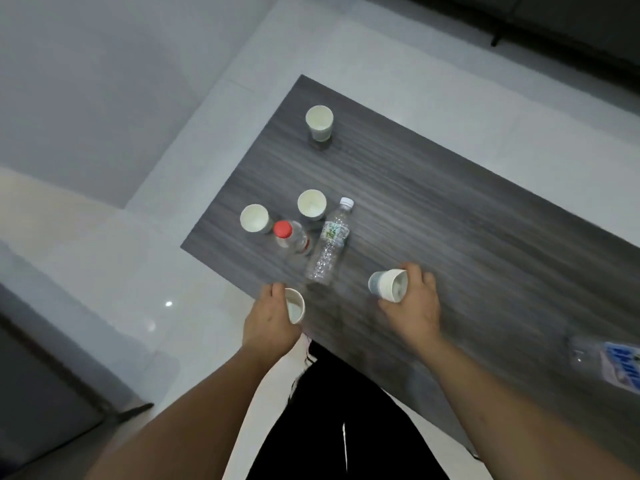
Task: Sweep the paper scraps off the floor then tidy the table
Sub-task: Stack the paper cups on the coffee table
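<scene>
A dark wood-grain table [467, 237] runs from the centre to the right. My left hand [268, 323] grips a white paper cup [296, 306] at the table's near edge. My right hand [412, 306] holds another paper cup [388, 285], tipped on its side above the table top. Three more paper cups stand on the table: one far [319, 121], one in the middle [311, 204], one near the left edge [254, 218]. A red-capped bottle [291, 239] stands between them. A clear bottle with a white cap [330, 242] lies beside it.
A third plastic bottle with a blue label [609, 362] lies blurred at the table's right. Pale glossy floor tiles [121, 271] surround the table. A dark sofa [554, 22] stands at the top right, and dark furniture [41, 375] at the lower left.
</scene>
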The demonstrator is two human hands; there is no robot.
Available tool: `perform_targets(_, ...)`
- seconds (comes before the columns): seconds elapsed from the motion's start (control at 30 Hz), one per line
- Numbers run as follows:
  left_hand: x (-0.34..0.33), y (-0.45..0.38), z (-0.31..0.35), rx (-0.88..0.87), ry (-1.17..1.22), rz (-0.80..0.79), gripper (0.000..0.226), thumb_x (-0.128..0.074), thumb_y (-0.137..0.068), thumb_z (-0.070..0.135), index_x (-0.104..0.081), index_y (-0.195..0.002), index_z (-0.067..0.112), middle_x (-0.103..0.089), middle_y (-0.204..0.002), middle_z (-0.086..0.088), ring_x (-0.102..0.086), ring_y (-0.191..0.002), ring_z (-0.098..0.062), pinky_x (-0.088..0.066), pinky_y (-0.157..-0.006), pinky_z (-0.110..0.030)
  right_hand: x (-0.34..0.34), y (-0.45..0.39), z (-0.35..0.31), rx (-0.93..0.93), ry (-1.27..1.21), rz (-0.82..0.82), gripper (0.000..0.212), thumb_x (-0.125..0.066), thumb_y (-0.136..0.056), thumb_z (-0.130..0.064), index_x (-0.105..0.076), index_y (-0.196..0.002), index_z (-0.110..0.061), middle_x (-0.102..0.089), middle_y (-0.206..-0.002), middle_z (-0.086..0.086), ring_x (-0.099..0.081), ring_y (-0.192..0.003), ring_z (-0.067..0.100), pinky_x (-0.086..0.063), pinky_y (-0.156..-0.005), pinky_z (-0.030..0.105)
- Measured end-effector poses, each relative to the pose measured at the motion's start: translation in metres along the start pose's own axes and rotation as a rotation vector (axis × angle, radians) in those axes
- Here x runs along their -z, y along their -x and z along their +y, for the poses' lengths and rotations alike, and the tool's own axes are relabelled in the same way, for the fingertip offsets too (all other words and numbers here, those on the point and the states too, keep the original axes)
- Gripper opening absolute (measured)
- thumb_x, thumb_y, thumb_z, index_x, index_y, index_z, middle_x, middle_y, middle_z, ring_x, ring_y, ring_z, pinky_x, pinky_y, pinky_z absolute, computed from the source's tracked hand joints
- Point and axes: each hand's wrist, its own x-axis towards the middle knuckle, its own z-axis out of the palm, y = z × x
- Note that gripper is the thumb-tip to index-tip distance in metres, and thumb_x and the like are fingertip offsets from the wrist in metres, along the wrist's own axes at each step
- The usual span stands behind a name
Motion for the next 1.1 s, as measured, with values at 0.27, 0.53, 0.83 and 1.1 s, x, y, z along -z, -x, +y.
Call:
perform_targets(0.27,0.087,-0.024,-0.049,0.283,0.474,0.434,0.069,-0.087,-0.061,0.025,-0.047,-0.118,0.018,-0.046,-0.115,0.000,-0.052,-0.096,-0.019,-0.042,-0.077,-0.028,0.011,-0.043,-0.102,0.174,-0.178,0.078,0.078,-0.090,-0.065,-0.017,-0.049,-0.130,-0.014,-0.050,-0.124,0.015,-0.050,-0.112,0.030,-0.040,-0.090,0.032)
perform_targets(0.53,0.095,-0.120,-0.050,0.181,0.564,0.365,0.074,-0.087,-0.060,0.017,-0.047,-0.121,0.019,-0.043,-0.117,0.005,-0.048,-0.094,-0.010,-0.036,-0.082,-0.021,-0.048,-0.113,-0.160,0.246,-0.164,0.029,0.076,-0.093,-0.059,-0.021,-0.053,-0.123,-0.015,-0.053,-0.114,0.002,-0.052,-0.105,0.021,-0.044,-0.088,0.036)
perform_targets(0.83,0.074,-0.197,-0.082,0.157,0.237,0.157,0.076,-0.083,-0.065,0.022,-0.043,-0.130,0.017,-0.046,-0.126,-0.004,-0.046,-0.113,-0.024,-0.047,-0.093,-0.035,-0.118,-0.163,-0.173,0.119,0.200,-0.112,0.083,-0.091,-0.063,-0.025,-0.047,-0.133,-0.018,-0.051,-0.127,0.010,-0.055,-0.112,0.033,-0.046,-0.087,0.038)
perform_targets(1.1,0.087,-0.244,-0.072,-0.011,0.254,0.133,0.068,-0.079,-0.059,0.013,-0.050,-0.120,0.014,-0.052,-0.111,-0.006,-0.056,-0.094,-0.027,-0.049,-0.078,-0.034,-0.117,-0.194,-0.234,0.057,-0.045,0.168,0.073,-0.086,-0.067,-0.032,-0.050,-0.130,-0.020,-0.052,-0.124,0.001,-0.050,-0.108,0.014,-0.041,-0.088,0.028)
